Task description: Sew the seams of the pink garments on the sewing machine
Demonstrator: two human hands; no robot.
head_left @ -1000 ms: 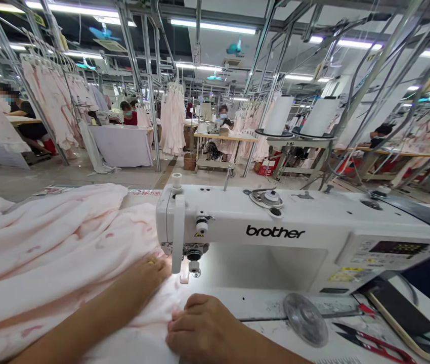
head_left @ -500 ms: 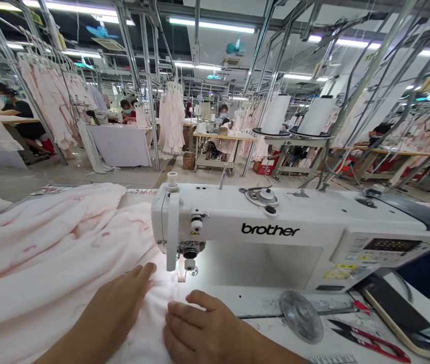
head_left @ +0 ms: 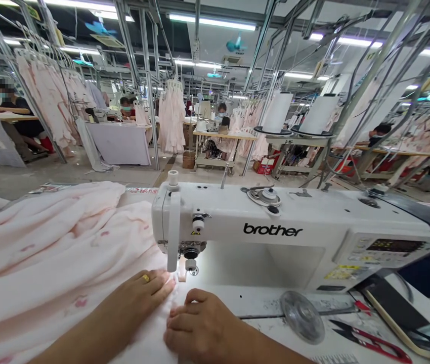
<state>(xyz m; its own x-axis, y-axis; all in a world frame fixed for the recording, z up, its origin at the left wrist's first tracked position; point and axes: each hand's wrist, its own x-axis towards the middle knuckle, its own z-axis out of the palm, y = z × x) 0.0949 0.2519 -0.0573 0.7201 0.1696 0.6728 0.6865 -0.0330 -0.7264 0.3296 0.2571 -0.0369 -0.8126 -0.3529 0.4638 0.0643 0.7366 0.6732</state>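
A pale pink, soft fabric [head_left: 59, 247] with small darker pink prints spreads over the left side of the sewing table and runs up to the needle area of a white sewing machine [head_left: 222, 217]. My left hand [head_left: 150, 289], with a ring on one finger, lies flat on the cloth, fingertips close to the lit presser foot. Just in front of the foot, my right hand [head_left: 200, 323] has its fingers curled on the fabric's right edge. Its fingertips are partly hidden, and the needle itself cannot be made out.
Right of my right hand lie a clear round disc [head_left: 302, 317], red-handled thread snips [head_left: 370, 339] and a phone [head_left: 408, 318]. White thread cones [head_left: 277, 114] stand behind the machine. Farther back, people sit at other machines among hanging pink garments [head_left: 172, 116].
My left hand has slid forward and right over the fabric, closer to the presser foot, and its ring now shows. The right hand has stayed nearly in place.
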